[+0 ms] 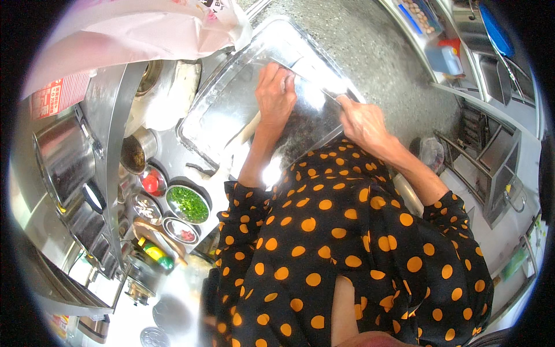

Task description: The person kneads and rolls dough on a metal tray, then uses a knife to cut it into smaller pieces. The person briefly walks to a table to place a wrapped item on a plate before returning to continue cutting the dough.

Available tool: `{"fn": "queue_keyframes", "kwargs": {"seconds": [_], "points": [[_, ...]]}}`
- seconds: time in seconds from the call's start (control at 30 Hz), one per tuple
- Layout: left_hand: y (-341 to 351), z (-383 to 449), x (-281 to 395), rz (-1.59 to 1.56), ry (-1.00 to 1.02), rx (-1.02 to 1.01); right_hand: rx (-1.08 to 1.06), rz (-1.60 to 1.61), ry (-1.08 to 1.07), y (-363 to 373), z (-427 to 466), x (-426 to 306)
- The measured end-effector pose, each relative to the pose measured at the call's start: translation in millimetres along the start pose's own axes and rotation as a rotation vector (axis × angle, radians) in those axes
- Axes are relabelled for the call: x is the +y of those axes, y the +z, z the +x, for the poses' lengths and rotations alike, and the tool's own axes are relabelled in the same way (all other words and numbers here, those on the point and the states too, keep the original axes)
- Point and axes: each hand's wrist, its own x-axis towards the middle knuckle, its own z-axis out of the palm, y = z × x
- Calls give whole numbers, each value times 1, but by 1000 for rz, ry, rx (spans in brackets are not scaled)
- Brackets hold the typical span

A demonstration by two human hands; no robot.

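A large, shiny rectangular metal tray (204, 104) lies before me, with strong glare on its surface. My left hand (276, 93) is over the tray with its fingers curled in; whether something is inside them is hidden. At the tray's right side, my right hand (364, 123) closes its fingers on a thin tool (330, 94). That tool points toward my left hand, and glare hides its far end. Under my left forearm lies a pale rod (248, 130), partly covered.
On the left stand bowls of chopped green herbs (187, 204), red food (151, 183) and pale pieces (146, 207). Nearby are a yellow-green bottle (156, 253) and a metal pot (65, 152). A pink bag (143, 34) hangs over the upper left. Shelving (446, 86) stands right.
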Motion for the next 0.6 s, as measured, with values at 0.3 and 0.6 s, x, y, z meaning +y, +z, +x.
{"fn": "queue_keyframes", "kwargs": {"seconds": [0.3, 0.6], "points": [[8, -6, -5, -29, -46, -66, -22, -34, -30, -1, 5, 5], [4, -13, 0, -53, -134, -58, -42, 1, -49, 15, 38, 10]]}}
